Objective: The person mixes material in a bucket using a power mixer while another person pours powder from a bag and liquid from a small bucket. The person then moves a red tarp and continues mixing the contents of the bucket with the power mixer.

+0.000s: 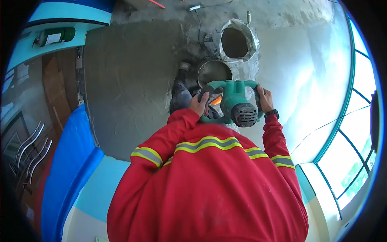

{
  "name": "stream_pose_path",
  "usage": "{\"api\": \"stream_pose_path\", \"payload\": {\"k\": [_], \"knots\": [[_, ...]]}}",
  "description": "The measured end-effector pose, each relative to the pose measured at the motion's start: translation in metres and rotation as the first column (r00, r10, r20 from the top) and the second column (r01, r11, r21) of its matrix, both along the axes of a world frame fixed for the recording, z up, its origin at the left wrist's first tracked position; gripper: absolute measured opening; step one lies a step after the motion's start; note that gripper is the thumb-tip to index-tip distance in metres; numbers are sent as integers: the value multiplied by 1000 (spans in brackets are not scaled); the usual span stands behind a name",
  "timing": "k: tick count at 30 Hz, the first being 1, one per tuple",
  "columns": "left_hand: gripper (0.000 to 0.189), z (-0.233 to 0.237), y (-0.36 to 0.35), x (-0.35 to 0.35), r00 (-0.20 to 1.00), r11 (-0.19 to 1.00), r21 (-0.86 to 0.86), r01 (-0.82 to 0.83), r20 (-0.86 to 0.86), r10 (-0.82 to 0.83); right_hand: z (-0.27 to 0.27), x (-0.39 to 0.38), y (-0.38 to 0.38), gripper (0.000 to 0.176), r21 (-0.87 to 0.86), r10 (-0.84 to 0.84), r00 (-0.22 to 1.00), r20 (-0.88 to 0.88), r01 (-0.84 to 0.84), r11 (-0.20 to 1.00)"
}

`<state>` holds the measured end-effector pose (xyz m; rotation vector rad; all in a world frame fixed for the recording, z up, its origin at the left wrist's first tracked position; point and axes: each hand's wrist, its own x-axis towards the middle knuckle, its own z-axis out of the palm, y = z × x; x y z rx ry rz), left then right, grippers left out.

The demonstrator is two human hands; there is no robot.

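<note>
A green hand-held power mixer (pixel 235 97) with a black vented motor end is held in front of my red jacket. My left hand (pixel 198 105) is closed round the dark grip on its left side. On the opposite grip, my right hand (pixel 266 100) is closed too, with a black watch on the wrist. The mixer's lower end is hidden beneath its body. Just beyond it stands a round container (pixel 215 71) with grey contents. Farther off is a pale-rimmed, bag-like container (pixel 252 45) with a dark round opening. Something orange (pixel 217 100) shows through the mixer frame.
A dark trouser leg (pixel 180 94) and shoe stand left of the round container. Smooth grey wet-looking floor (pixel 129 80) spreads to the left. A power strip (pixel 195 7) with a cable lies at the back. Blue sheeting (pixel 66 165) hangs at left; windows (pixel 354 133) line the right.
</note>
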<state>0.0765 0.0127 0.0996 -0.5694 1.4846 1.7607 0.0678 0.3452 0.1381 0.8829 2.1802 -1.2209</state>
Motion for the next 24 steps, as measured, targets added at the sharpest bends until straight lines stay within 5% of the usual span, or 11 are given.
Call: {"api": "stream_pose_path", "payload": {"k": [13, 24], "knots": [[59, -40, 29, -5, 988, 988, -11, 153, 12, -153, -77, 46, 44, 57, -34, -137, 988, -64, 135, 990], [62, -51, 41, 7, 966, 966, 10, 259, -11, -259, -76, 85, 47, 49, -89, -264, 963, -50, 259, 962]]}}
